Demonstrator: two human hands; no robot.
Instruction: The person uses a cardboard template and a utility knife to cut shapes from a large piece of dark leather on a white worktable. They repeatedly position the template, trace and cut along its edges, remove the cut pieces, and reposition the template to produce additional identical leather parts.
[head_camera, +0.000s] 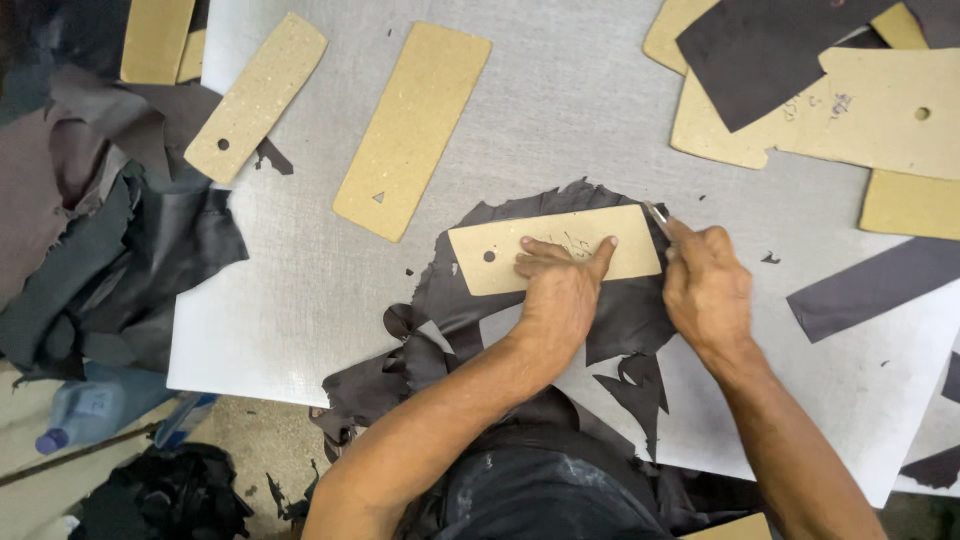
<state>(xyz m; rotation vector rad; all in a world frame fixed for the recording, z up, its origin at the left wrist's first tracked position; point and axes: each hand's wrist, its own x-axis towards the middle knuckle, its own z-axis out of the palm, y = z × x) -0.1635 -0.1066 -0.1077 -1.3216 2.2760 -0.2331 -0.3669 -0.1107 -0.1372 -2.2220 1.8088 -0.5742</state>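
Near the table's front edge, the left hand (558, 290) presses spread fingers flat on a tan cardboard template (552, 250) lying on dark leather (620, 320). Just beside it, the right hand (705, 285) grips a knife (657, 217) at the template's right end. Farther back lie more templates (410, 130) on the grey table (300, 290).

Clearance on tabletop (560, 110)
Open grey lane between long template (412, 130) and stacked templates (830, 110); bare strip left of dark leather sheet (450, 290). Blocked left by leather heap (110, 250), right by dark strip (880, 285).
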